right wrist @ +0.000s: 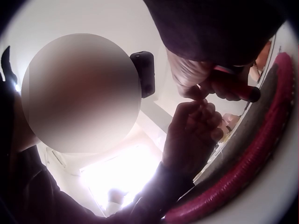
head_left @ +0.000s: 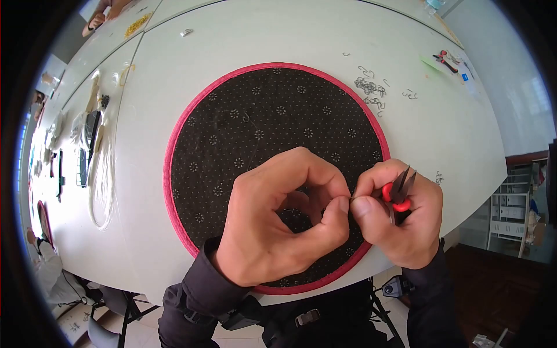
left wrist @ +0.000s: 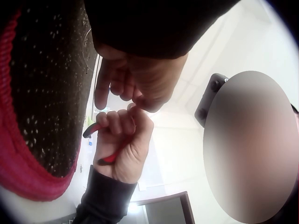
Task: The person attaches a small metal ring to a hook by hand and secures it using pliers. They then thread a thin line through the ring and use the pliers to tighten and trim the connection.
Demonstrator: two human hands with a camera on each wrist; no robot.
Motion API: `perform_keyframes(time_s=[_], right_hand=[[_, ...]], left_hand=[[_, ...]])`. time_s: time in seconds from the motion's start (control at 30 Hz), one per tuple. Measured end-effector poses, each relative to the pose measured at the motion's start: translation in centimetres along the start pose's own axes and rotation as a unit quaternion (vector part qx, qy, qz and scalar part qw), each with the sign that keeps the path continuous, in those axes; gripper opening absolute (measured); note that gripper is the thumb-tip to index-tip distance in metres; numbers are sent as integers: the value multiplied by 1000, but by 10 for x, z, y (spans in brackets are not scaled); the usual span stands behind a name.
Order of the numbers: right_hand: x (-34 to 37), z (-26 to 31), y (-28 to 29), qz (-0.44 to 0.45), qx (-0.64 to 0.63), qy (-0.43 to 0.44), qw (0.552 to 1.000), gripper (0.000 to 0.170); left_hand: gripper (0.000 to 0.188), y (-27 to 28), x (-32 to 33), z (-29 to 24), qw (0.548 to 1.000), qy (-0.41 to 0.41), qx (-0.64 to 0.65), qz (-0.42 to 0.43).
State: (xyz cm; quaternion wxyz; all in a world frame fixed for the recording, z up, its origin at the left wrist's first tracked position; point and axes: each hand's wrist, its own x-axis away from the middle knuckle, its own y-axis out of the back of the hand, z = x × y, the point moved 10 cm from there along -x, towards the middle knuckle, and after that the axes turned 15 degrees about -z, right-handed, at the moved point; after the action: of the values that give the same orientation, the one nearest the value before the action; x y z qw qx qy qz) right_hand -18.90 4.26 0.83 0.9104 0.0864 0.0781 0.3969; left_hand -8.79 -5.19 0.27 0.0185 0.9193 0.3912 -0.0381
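Observation:
Thumb and forefinger of the left hand (head_left: 252,223) pinch a thin strand, and their tips almost meet those of the right hand (head_left: 409,229). The right hand pinches a tiny dark piece, too small to identify, at the strand's end. Its fingers also curl round a red-handled tool (head_left: 397,194) with dark pointed jaws. Both hands are above a round dark mat (head_left: 307,113) with a pink rim. On the mat lies a small hook (head_left: 246,118) with a thin dark line running toward the left hand. The left wrist view shows the tool's red handle (left wrist: 110,157) in the right palm.
Loose metal hooks (head_left: 369,87) lie beyond the mat at the right. Farther right is another red-handled tool (head_left: 445,61). Pale strand bundles (head_left: 103,174) and dark items lie on the left of the white table (head_left: 145,232). Another person's hand (head_left: 96,22) shows top left.

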Motion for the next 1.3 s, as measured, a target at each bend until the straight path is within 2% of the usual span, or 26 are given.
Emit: perform_keyframes(time_s=[0.13,0.53,0.8,0.97,1.3], right_hand=[[-1,-5,0,4,0,-69,998,8],[-2,-10,-4,15,2,-124,992,8],[-2,-11,-3,20,-40,-95,995,10],[-3,-11,-3,26,-14,-58,998,10],[1,-2,-6,40,12,-13,999,11]], left_hand=[[8,2,-1,2,1000,9,11,-9],[8,-1,-1,7,999,28,41,0],[12,3,-1,16,993,90,70,-23],[13,3,-1,19,983,137,124,-27],[9,7,-2,24,984,130,98,-66]])
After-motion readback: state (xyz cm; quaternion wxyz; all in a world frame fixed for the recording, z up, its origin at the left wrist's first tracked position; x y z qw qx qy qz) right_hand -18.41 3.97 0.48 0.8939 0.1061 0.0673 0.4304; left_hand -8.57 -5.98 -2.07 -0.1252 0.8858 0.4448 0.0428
